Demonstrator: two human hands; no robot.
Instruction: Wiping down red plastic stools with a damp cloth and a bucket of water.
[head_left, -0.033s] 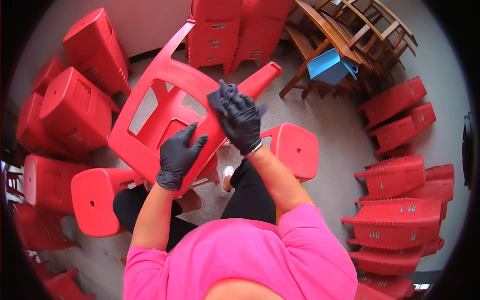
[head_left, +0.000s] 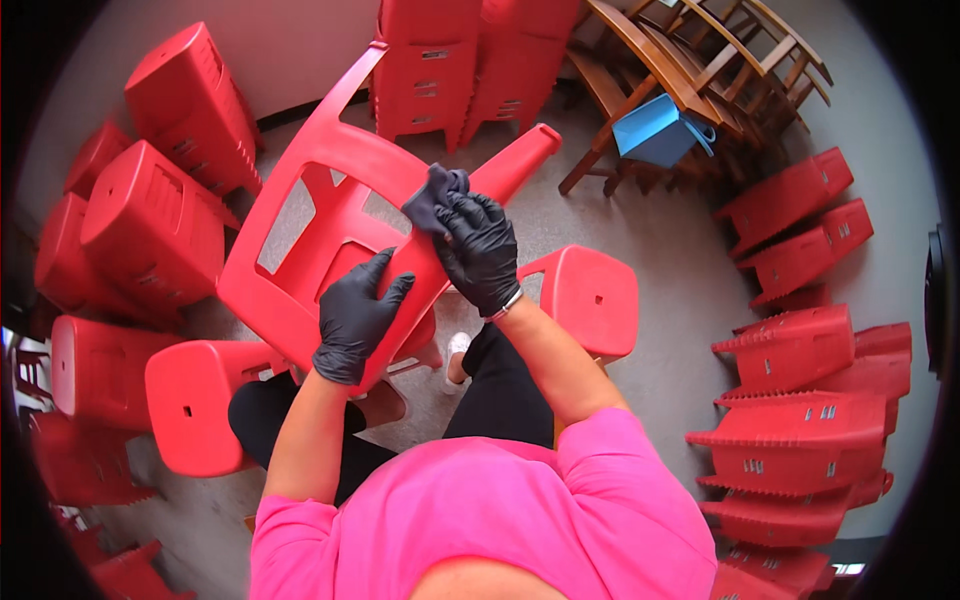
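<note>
A red plastic stool (head_left: 285,310) is tilted in front of me, its legs stretching away toward the far side. My left hand (head_left: 357,318), in a black glove, grips its near side; index finger and thumb lie spread along the plastic and the other fingers are partly hidden. In my right hand (head_left: 480,245), also black-gloved, is a bunched dark grey cloth (head_left: 432,198), pressed against the stool where a leg joins the frame. The right fingers are closed over the cloth.
Single red stools stand left (head_left: 190,410) and right (head_left: 595,300) of my legs. Stacked red stools (head_left: 160,220) line the left, the back and the right side (head_left: 800,440). At the far right, a blue open container (head_left: 660,130) hangs by piled wooden furniture (head_left: 690,80).
My right hand and the cloth have shifted slightly left and toward me along the stool, and the cloth looks more bunched. My left hand stays in place on the stool.
</note>
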